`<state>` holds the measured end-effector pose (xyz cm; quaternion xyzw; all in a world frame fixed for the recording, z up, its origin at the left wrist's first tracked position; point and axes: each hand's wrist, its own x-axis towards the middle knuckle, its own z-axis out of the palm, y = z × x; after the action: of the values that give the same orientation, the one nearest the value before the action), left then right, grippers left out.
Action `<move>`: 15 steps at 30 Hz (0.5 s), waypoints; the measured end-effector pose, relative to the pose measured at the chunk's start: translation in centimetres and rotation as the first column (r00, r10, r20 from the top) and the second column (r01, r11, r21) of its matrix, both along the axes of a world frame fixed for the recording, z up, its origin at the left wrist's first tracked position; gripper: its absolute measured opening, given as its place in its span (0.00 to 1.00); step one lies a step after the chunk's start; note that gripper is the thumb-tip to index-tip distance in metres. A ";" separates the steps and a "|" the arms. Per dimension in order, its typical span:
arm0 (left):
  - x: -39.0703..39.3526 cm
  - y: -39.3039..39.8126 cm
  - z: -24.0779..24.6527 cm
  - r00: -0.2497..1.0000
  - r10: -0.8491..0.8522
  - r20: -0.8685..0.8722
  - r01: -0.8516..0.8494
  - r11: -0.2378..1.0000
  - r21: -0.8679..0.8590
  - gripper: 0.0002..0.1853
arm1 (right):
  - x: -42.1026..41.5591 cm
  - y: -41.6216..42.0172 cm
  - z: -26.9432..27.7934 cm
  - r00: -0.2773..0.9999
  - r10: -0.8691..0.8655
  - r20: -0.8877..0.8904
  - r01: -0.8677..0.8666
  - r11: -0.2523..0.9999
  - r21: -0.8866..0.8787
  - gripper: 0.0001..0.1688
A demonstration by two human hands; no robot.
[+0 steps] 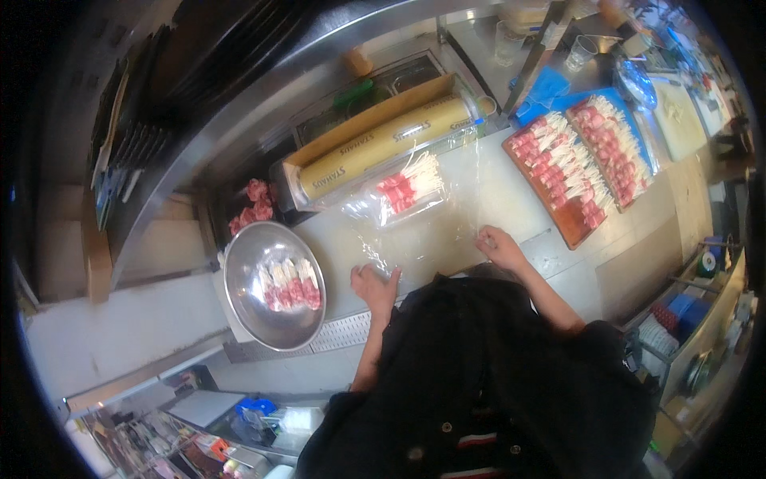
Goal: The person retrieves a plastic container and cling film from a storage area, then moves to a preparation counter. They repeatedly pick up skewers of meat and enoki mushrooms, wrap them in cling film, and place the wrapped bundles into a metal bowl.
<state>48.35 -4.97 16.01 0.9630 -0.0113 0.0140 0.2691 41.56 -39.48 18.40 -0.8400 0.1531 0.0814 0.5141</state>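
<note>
Clear plastic film (437, 239) stretches from a boxed roll of cling film (383, 143) across a pale cutting board (323, 239). On the film, or just beneath it, lies a bundle of meat-wrapped enoki mushrooms (410, 185), seemingly on a clear tray. My left hand (375, 288) is at the film's near left edge, thumb spread from the fingers; whether it pinches film cannot be told. My right hand (501, 246) grips the near right corner with curled fingers. A steel bowl (239, 299) holding several meat-and-enoki rolls (291, 287) stands left of my left hand.
Two brown trays (553, 221) of meat-wrapped enoki rolls lie at the right, one partly over a blue sheet (622, 108). Raw meat (254, 206) sits behind the bowl. Drinking glasses (580, 52) and another cutting board (679, 123) are farther back right. A metal shelf edge (197, 138) runs along the upper left.
</note>
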 end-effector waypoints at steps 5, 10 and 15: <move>-0.9 -3.1 -0.4 0.995 -0.098 -0.008 0.097 0.994 -0.044 0.12 | 0.5 -2.2 0.6 0.993 0.036 -0.116 0.058 0.699 0.713 0.06; -0.3 -0.6 4.3 0.913 -0.095 -0.397 -0.375 0.187 -0.908 0.03 | 2.0 -3.5 3.7 0.997 0.041 -0.063 0.043 0.376 0.926 0.02; 8.8 -2.7 9.8 0.939 -0.142 -0.314 -0.328 -0.083 -0.941 0.05 | 9.2 -3.4 7.8 0.991 -0.117 -0.059 0.093 0.306 0.948 0.04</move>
<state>57.19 -7.70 25.80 0.4394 0.1140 -0.1177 0.8832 50.79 -42.84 26.15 -0.3687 0.1252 0.1131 0.9141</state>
